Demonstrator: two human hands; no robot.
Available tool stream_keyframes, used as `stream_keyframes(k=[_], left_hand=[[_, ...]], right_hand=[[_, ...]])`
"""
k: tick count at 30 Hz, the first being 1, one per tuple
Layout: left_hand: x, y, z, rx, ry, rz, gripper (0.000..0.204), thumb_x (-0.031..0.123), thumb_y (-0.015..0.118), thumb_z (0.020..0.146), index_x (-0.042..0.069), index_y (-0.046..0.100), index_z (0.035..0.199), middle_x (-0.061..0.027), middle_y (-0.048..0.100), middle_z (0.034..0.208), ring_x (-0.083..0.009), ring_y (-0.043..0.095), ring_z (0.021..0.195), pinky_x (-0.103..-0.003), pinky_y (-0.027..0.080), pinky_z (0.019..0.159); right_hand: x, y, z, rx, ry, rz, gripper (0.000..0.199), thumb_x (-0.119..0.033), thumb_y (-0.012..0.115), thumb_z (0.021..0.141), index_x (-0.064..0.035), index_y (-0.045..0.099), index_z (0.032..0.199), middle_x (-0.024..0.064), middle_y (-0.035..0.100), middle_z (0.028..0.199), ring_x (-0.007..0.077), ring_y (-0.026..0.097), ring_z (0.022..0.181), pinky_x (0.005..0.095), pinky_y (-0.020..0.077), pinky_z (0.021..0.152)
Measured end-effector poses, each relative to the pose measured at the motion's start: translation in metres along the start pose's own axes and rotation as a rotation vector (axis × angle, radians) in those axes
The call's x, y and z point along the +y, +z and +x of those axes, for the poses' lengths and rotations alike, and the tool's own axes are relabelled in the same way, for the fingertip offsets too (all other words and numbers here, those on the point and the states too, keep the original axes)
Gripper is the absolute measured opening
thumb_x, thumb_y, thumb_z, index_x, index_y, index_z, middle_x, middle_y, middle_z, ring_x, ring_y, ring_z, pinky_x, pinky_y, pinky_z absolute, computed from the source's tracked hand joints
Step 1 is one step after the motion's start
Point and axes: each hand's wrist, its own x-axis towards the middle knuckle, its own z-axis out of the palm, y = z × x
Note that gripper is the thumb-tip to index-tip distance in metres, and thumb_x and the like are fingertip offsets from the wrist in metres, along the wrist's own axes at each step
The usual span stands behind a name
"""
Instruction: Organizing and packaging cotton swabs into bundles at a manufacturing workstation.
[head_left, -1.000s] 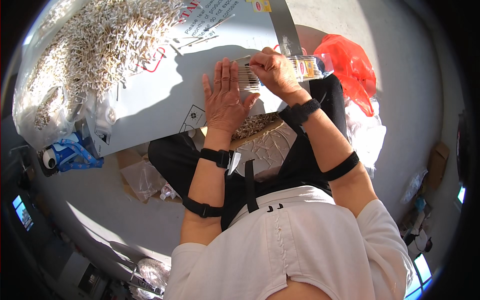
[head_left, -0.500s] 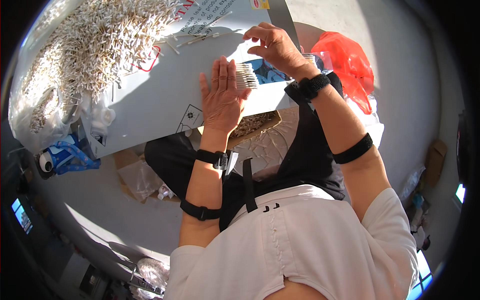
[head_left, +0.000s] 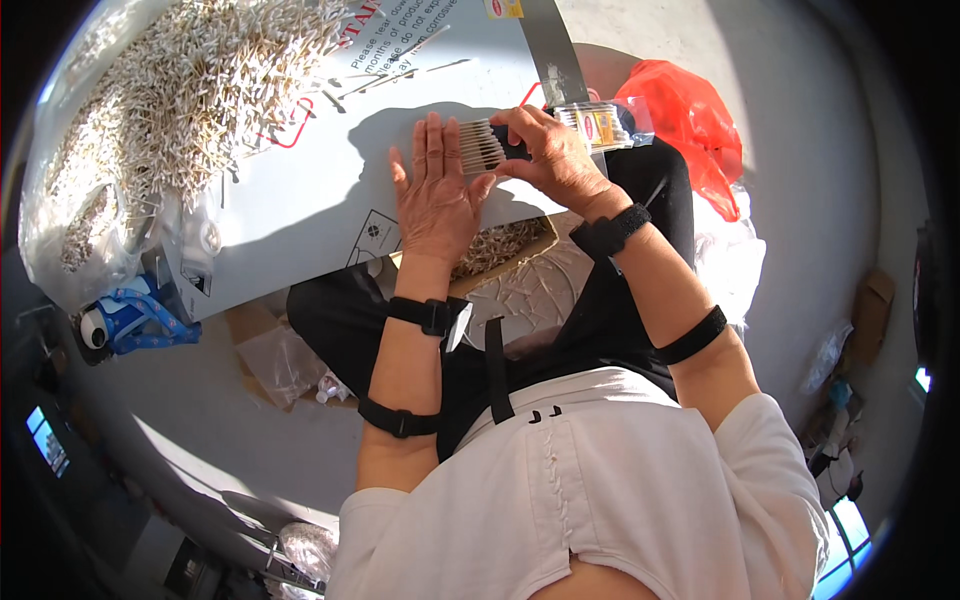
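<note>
A row of cotton swabs (head_left: 482, 147) lies side by side on the grey board (head_left: 290, 235). My left hand (head_left: 437, 190) is flat over the row's left part, fingers stretched out, palm down. From the right, my right hand (head_left: 555, 160) has its thumb and forefinger curled round the two edges of the row's right end. Part of a dark patch shows between those fingers; the rest is under the hand. Just beyond the right hand lies a clear pack of swabs (head_left: 600, 125) with a yellow and red label. A large heap of loose swabs (head_left: 190, 90) fills the board's far left.
Clear plastic (head_left: 45, 200) surrounds the heap. A few stray swabs (head_left: 430, 72) lie at the board's far side. Under the near edge, a cardboard box (head_left: 510, 250) holds more swabs. A red plastic bag (head_left: 690, 130) stands right; a blue and white object (head_left: 140, 315) is at left.
My right hand has come down and left from above the board to the right end of the swab row. The left hand has hardly moved. The labelled pack now shows more fully.
</note>
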Motion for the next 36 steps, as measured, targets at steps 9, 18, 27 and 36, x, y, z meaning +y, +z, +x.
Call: stream_keyframes(k=[9, 18, 27, 36], left_hand=[[0.001, 0.003, 0.002, -0.002, 0.011, 0.038, 0.075, 0.054, 0.04, 0.098, 0.009, 0.02, 0.154, -0.0127, 0.02, 0.16, -0.0287, 0.016, 0.149, -0.055, 0.008, 0.119], [0.014, 0.006, 0.003, 0.033, -0.046, -0.043, 0.078, 0.054, 0.04, 0.097, 0.008, 0.016, 0.155, -0.0139, 0.014, 0.162, -0.0305, 0.013, 0.15, -0.054, 0.005, 0.119], [0.045, 0.019, 0.015, 0.062, -0.088, -0.057, 0.08, 0.057, 0.039, 0.097, 0.005, 0.017, 0.154, -0.0176, 0.016, 0.161, -0.0335, 0.013, 0.149, -0.055, 0.007, 0.119], [0.092, 0.026, 0.029, -0.027, -0.017, -0.07, 0.084, 0.049, 0.053, 0.093, 0.005, 0.016, 0.155, -0.0154, 0.014, 0.161, -0.031, 0.013, 0.15, -0.053, 0.008, 0.12]], right_hand=[[0.002, -0.008, 0.002, -0.064, 0.008, -0.145, 0.051, -0.02, 0.076, 0.078, -0.011, 0.058, 0.125, 0.0086, 0.062, 0.104, 0.0276, 0.064, 0.097, 0.0377, 0.0531, 0.081], [0.068, -0.042, -0.039, 0.086, 0.054, -0.55, 0.059, -0.047, 0.042, 0.1, -0.0213, 0.03, 0.152, 0.01, 0.026, 0.158, 0.0311, 0.023, 0.146, 0.0552, 0.0136, 0.117], [0.072, -0.036, -0.038, 0.104, 0.056, -0.413, 0.059, -0.051, 0.036, 0.101, -0.0209, 0.032, 0.152, 0.0127, 0.029, 0.156, 0.0329, 0.026, 0.145, 0.0527, 0.017, 0.117], [0.076, -0.035, -0.036, 0.114, 0.032, -0.337, 0.058, -0.051, 0.036, 0.101, -0.0209, 0.032, 0.151, 0.0125, 0.031, 0.156, 0.0335, 0.027, 0.145, 0.0525, 0.0189, 0.117]])
